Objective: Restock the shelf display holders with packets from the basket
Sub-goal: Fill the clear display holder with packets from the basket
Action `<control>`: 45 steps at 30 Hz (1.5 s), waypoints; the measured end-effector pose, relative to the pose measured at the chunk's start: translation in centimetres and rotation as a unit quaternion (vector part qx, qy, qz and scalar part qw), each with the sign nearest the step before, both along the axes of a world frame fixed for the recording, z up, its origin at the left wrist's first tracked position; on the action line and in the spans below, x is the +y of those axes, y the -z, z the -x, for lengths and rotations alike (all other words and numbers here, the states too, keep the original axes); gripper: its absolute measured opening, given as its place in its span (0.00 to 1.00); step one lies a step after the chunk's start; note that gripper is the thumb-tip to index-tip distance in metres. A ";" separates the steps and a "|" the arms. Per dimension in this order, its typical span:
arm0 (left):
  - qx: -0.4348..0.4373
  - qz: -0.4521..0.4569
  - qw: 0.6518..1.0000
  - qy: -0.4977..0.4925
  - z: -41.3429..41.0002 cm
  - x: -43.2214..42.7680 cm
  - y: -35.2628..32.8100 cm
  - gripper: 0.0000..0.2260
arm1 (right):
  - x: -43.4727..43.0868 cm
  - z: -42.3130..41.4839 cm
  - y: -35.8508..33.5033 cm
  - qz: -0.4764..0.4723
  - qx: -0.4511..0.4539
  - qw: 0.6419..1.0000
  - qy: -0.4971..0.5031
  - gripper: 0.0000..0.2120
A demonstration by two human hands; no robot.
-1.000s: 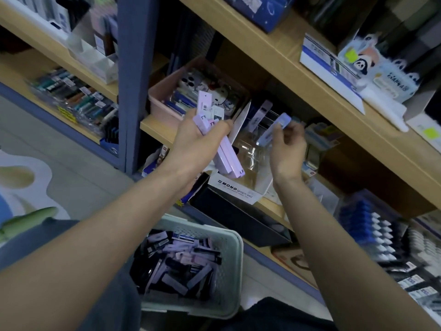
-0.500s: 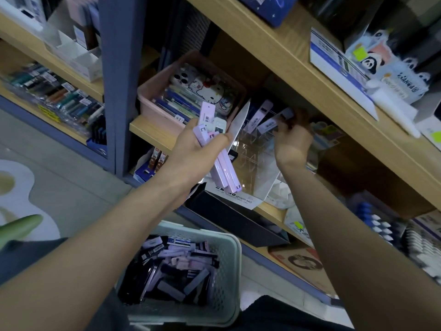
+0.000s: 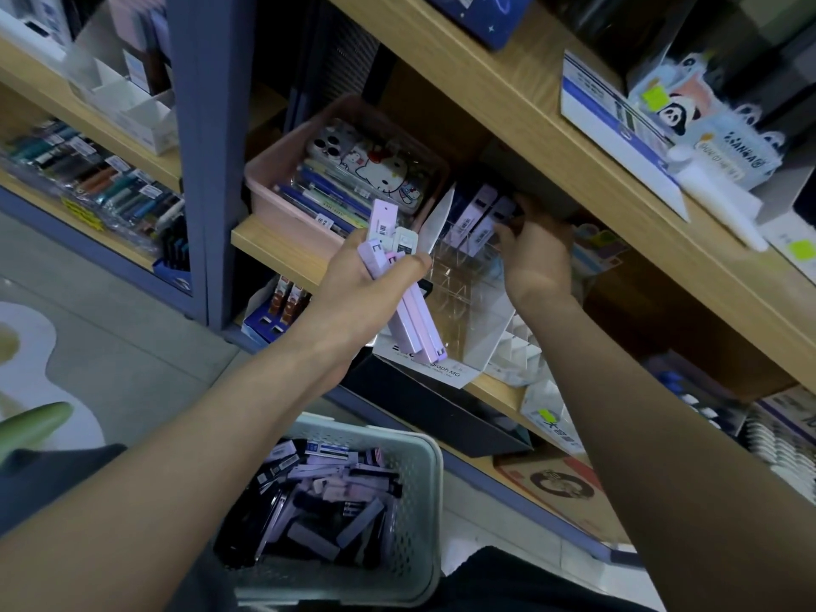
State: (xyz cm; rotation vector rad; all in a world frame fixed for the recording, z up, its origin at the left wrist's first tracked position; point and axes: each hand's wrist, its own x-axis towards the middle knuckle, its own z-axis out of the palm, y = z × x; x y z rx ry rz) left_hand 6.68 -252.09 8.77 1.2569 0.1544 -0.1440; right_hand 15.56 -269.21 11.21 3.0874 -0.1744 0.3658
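Seating one packet at a time in a shelf display. Nearest the viewer, the grey perforated basket (image 3: 421, 492) sits well below the fingers of both hands with many loose packets (image 3: 326, 488) inside, so the task is judged far from finished. Above it, the left hand (image 3: 362, 280) is clenched round a bundle of lilac packets (image 3: 417, 324), thumb across their faces. Their barcoded tops rise past the fingertips and their lower ends hang below the palm, in front of the clear compartmented display holder (image 3: 468, 302). Beyond, the right hand (image 3: 536, 254), back of the hand toward the camera, reaches into the holder's far rows. Its curled fingers appear to pinch the top of a single lilac packet (image 3: 501, 214), which stands just beside like packets to the fingers' left. The fingertips are shaded by the wooden shelf board (image 3: 508, 95) close above them. Good practice, as a judgement: steer the packet's foot into a vacant cell, keep it parallel to its neighbours with the printed face outward, press until it bottoms, and only then release. Keep the knuckles low under the board, and hold the bundle near the right fingers for the next pick.
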 end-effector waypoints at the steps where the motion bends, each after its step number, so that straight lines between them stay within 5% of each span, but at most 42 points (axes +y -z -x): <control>1: 0.003 -0.001 1.000 -0.001 0.0 0.0 0.0 0.06 | 0.1 -0.1 0.1 0.010 0.000 1.000 0.003 0.20; 5: 0.014 0.000 1.000 -0.012 0.1 0.1 -0.2 0.06 | 0.6 0.5 0.0 -0.015 -0.009 1.000 0.011 0.17; 8: 0.018 -0.007 1.000 -0.022 0.1 0.1 -0.2 0.06 | 1.5 3.3 -0.4 -0.132 -0.065 0.988 -0.045 0.11; 10: 0.021 -0.010 0.999 -0.026 0.1 0.0 -0.1 0.06 | 2.6 6.0 -0.6 -0.304 -0.043 0.945 -0.116 0.07; 13: 0.027 -0.006 0.999 -0.025 0.2 -0.3 0.0 0.08 | 4.2 9.6 -0.9 -0.505 0.109 0.846 -0.132 0.10; 18: 0.021 0.000 0.999 -0.024 0.6 -0.6 -0.1 0.19 | 4.5 11.6 -1.4 -0.574 0.211 0.784 -0.108 0.08; 23: 0.046 0.015 0.999 -0.021 1.0 -1.3 -0.6 0.12 | 3.3 11.8 -2.2 -0.597 0.240 0.760 -0.087 0.10; 31: 0.056 -0.021 0.997 -0.056 0.8 -1.4 -0.3 0.06 | 1.2 9.6 -2.0 -0.561 0.113 0.819 -0.049 0.04; 36: 0.054 -0.028 0.996 -0.061 0.5 -1.0 -0.2 0.05 | 0.1 5.7 -0.7 -0.478 -0.040 0.878 0.011 0.12; 41: 0.056 -0.018 0.997 -0.058 0.3 -0.7 -0.4 0.06 | 0.7 3.9 0.6 -0.499 -0.119 0.857 0.051 0.05; 45: 0.060 -0.009 0.997 -0.053 0.1 -0.3 -0.5 0.06 | 0.9 2.9 0.9 -0.484 -0.151 0.861 0.035 0.08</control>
